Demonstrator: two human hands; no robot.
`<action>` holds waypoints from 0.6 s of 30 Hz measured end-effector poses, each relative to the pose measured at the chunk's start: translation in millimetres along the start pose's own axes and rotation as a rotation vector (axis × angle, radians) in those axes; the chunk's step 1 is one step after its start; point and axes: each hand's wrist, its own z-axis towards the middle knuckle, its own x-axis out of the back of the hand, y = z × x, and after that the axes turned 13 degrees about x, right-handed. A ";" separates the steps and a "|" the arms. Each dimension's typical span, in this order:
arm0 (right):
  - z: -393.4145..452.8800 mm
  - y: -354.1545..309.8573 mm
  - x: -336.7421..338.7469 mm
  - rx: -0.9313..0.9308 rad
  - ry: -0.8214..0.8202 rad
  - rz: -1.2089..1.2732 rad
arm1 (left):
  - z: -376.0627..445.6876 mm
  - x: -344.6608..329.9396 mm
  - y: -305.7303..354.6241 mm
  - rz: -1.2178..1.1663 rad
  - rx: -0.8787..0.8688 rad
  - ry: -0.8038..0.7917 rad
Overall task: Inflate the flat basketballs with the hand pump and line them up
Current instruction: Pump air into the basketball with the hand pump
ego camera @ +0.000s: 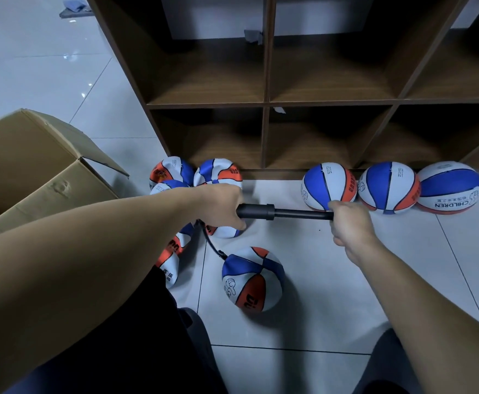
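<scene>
A black hand pump (272,212) lies level in the air between my hands. My left hand (223,206) grips its barrel, and my right hand (347,221) grips the handle at the end of the drawn-out rod. A thin black hose (212,245) curves down from the barrel's left end to a red, white and blue basketball (252,280) on the floor in front of me. Three round basketballs (387,187) stand in a row against the shelf base at right. Several crumpled flat basketballs (217,173) lie heaped at left, partly hidden by my left arm.
A brown wooden cubby shelf (266,103) fills the back. An open cardboard box (33,172) stands at left. The floor is pale grey tile (332,294). My dark-clothed knees show along the bottom edge.
</scene>
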 end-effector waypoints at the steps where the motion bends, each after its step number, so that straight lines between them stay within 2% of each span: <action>1: 0.1 1.3 0.5 0.014 -0.006 -0.009 | 0.3 -0.2 -0.2 0.011 0.003 -0.004; 10: -7.6 -0.5 -26.3 0.004 0.166 -0.002 | -4.3 2.8 12.6 0.107 -0.010 0.123; 18: -33.3 -0.6 -67.6 0.047 0.123 0.018 | -17.3 -6.6 24.0 0.143 -0.017 0.209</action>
